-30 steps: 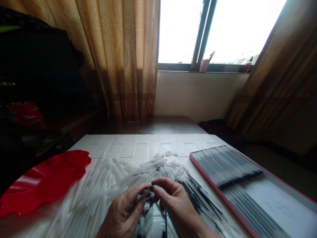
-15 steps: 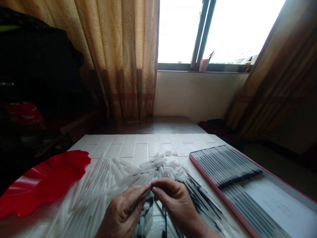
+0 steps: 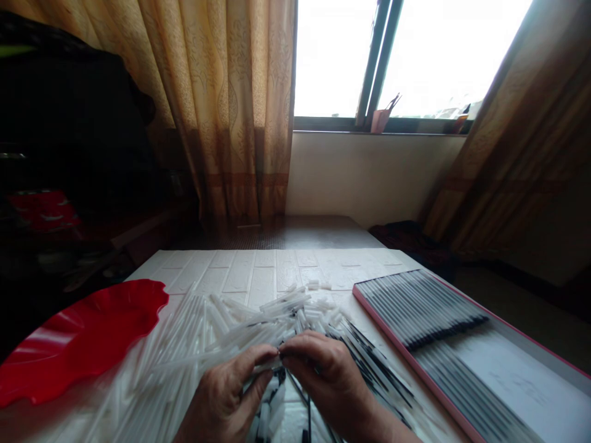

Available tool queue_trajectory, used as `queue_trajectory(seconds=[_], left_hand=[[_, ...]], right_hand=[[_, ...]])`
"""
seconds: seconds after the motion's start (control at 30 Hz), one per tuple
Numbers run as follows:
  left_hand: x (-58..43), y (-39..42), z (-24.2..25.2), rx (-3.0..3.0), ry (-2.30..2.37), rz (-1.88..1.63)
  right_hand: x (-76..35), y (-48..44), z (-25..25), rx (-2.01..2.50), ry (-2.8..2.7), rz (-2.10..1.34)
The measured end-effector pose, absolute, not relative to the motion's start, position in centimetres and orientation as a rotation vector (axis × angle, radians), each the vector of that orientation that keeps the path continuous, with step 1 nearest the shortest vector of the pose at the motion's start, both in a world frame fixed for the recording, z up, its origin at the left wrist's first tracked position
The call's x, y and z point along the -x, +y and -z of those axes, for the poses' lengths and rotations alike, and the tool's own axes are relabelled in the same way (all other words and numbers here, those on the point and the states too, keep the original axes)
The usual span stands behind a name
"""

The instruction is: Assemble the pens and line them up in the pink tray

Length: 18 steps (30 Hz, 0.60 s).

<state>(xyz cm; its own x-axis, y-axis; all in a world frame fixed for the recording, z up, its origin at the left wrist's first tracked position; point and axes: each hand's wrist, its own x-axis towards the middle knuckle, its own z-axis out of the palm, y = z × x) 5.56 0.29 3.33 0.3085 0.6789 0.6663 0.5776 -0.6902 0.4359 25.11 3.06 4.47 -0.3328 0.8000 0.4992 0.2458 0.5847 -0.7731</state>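
Note:
My left hand (image 3: pixel 226 391) and my right hand (image 3: pixel 327 372) meet fingertip to fingertip over the heap in the middle of the table. Both are closed in a pinch around something small and dark at their tips, too small to make out. Translucent plastic tubes (image 3: pixel 170 357) lie piled to the left and behind my hands. Thin black rods (image 3: pixel 369 363) are scattered to the right of my right hand. Short clear tube pieces (image 3: pixel 318 314) sit beyond my fingers. Below my hands lie more dark and clear pieces (image 3: pixel 270 409), partly covered by them.
A red scalloped dish (image 3: pixel 83 338) stands at the left. To the right is a pink-edged box (image 3: pixel 392 326) holding rows of clear tubes with dark ends (image 3: pixel 420 307). The table has a white brick-patterned cover (image 3: pixel 286 264). A window, curtains and a pink cup (image 3: pixel 380 121) are behind.
My left thumb and index finger have spread apart slightly, and the left hand has shifted a little left. The right fingertips have moved slightly left and down. Everything else stays in place.

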Motion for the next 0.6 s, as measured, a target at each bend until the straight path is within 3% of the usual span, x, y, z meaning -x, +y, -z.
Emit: queue_trajectory(seconds=[0.6], left_hand=[[-5.72,0.14,-3.57,-2.497,1.118,-1.169]], right_hand=[[-25.66,2.93,-4.63,0.986,-2.263,-0.186]])
